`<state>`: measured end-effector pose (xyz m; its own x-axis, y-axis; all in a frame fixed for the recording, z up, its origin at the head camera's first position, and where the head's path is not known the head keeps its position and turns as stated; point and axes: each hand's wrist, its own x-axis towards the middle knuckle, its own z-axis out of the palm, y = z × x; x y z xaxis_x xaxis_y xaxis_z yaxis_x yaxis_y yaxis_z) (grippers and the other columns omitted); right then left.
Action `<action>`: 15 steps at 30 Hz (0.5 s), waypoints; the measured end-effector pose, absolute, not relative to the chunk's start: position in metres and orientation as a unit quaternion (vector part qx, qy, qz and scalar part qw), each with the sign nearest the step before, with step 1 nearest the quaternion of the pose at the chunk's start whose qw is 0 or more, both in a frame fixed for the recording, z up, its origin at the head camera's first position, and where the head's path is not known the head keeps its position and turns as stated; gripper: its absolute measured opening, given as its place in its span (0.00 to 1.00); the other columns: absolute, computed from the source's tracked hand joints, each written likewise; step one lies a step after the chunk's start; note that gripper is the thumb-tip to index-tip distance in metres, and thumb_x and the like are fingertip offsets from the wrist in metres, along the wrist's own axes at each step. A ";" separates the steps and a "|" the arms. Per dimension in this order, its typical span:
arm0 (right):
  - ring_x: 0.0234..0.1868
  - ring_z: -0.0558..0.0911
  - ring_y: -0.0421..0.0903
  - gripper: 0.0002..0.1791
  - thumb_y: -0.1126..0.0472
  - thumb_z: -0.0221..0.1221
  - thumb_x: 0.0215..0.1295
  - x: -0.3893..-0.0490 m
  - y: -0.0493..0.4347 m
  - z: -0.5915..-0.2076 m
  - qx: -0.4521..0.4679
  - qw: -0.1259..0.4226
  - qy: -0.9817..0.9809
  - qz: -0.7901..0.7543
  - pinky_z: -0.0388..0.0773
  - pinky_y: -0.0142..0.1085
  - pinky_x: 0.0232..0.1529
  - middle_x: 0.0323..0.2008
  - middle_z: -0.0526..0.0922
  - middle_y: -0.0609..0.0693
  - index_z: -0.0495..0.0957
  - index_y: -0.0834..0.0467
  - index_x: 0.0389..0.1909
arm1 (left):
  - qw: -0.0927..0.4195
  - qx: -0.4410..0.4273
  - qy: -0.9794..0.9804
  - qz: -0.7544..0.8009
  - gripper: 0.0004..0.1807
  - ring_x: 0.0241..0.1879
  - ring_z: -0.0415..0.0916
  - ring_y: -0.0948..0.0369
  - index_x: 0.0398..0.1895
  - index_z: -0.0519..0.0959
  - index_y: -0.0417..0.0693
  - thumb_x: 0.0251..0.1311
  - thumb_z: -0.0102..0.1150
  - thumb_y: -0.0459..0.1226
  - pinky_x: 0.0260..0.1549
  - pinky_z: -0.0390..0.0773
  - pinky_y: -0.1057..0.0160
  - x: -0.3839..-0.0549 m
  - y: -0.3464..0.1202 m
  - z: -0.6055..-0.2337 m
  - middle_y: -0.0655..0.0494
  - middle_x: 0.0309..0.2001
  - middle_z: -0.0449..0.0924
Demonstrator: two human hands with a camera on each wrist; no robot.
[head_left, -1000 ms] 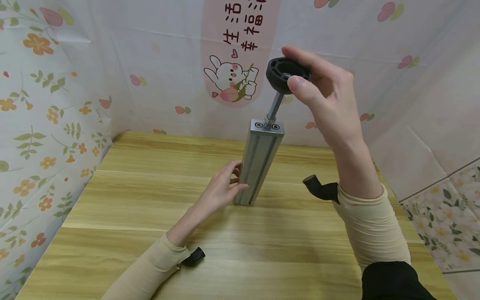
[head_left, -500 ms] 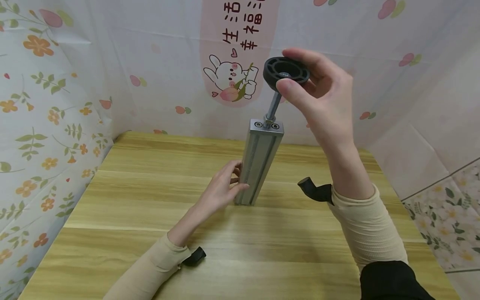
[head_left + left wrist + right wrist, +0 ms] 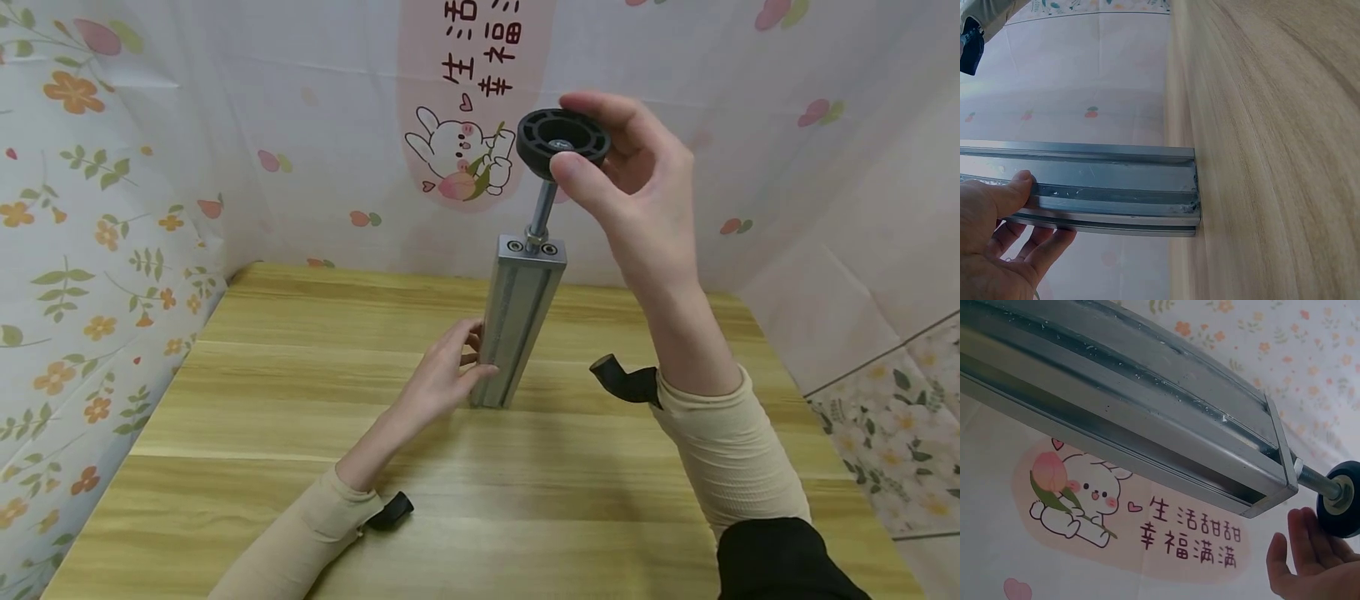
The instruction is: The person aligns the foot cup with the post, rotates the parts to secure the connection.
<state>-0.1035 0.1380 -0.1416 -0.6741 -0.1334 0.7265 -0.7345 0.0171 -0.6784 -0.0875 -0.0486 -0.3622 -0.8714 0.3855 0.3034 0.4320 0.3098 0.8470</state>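
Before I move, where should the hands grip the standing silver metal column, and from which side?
Probably low on the column, from the left, where the left hand holds it: its long, straight, grooved shape suits a pinch, and it stands on the yellowish wooden tabletop.

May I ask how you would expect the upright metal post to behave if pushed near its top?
The metal post would probably tip rather than slide, since it stands tall on a narrow end. It is likely stiff, with straight, grooved metal sides. Its shiny faces may feel slippery to the left hand.
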 end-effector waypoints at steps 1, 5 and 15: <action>0.48 0.83 0.53 0.25 0.58 0.68 0.59 -0.103 0.138 -0.141 0.321 0.234 -0.665 0.632 0.81 0.31 0.48 0.51 0.85 0.57 0.82 0.61 0.58 | 0.022 -0.253 -0.809 -0.530 0.29 0.53 0.79 0.53 0.65 0.70 0.43 0.61 0.67 0.28 0.55 0.84 0.61 -0.088 -0.049 -0.362 0.48 0.49 0.77; 0.50 0.82 0.53 0.26 0.61 0.64 0.58 -0.103 0.137 -0.141 0.319 0.204 -0.636 0.672 0.80 0.31 0.46 0.52 0.84 0.59 0.81 0.64 0.59 | 0.020 -0.253 -0.808 -0.532 0.29 0.53 0.79 0.53 0.65 0.69 0.43 0.61 0.68 0.28 0.55 0.84 0.61 -0.088 -0.049 -0.362 0.48 0.49 0.77; 0.44 0.82 0.49 0.28 0.64 0.67 0.56 -0.106 0.135 -0.141 0.324 0.183 -0.602 0.707 0.81 0.31 0.42 0.49 0.84 0.59 0.80 0.67 0.59 | 0.018 -0.250 -0.805 -0.538 0.31 0.53 0.78 0.53 0.66 0.69 0.44 0.60 0.68 0.27 0.56 0.84 0.61 -0.087 -0.048 -0.361 0.48 0.51 0.77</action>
